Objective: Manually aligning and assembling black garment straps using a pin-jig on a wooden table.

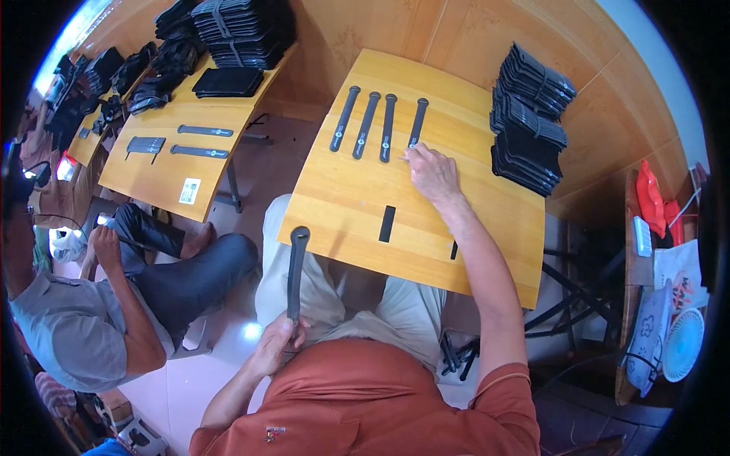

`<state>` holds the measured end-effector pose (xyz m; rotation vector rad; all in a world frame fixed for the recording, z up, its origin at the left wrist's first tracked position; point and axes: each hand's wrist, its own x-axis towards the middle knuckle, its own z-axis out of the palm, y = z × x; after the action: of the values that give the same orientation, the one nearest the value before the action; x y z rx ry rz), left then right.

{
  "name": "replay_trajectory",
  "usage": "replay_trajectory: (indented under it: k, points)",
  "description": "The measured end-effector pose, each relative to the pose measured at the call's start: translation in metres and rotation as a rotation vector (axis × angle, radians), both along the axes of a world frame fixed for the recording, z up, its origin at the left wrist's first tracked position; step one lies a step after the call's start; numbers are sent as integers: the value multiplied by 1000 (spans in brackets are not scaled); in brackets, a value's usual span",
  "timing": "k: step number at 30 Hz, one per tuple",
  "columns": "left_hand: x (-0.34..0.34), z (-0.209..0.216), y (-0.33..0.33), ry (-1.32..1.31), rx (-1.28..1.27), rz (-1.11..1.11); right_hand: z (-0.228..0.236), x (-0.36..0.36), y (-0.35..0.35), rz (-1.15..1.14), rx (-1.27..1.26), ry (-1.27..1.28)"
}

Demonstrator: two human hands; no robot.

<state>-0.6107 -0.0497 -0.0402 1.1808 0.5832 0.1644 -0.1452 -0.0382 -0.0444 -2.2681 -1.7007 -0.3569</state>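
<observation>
My left hand (275,346) is closed round the lower end of a dark strap (296,273), which stands up from it past the table's front edge, its rounded, holed end on top. My right hand (435,173) reaches over the table, fingers pinched at the lower end of another dark strap (417,121). Left of that one, three similar straps, the nearest being a strap (388,128), lie side by side, rounded ends away from me. Closer to me lie a short black strip (387,223) and a second black strip (454,249), partly hidden by my right forearm.
Bundled black pieces (532,114) are piled at the wooden table's (334,205) back right. On the left, a second table (144,178) carries straps and a tall black stack (243,30); a seated co-worker (91,327) is beside it. A shelf (627,304) with a small fan stands far right.
</observation>
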Motion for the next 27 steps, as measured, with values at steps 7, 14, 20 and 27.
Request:
replay_trajectory:
  k: [7, 14, 20, 27]
  points:
    - [19, 3, 1, -63, -118, 13, 5, -4, -2, -11, -10, 8]
    - [20, 4, -1, -55, -86, -15, 9, -16, -6, -42, -8, 93]
    - [26, 4, -1, -98, -65, -8, 32, -45, -36, -107, 91, 259]
    - [60, 9, 12, -74, -12, 98, 59, -126, -105, -93, 71, 802]
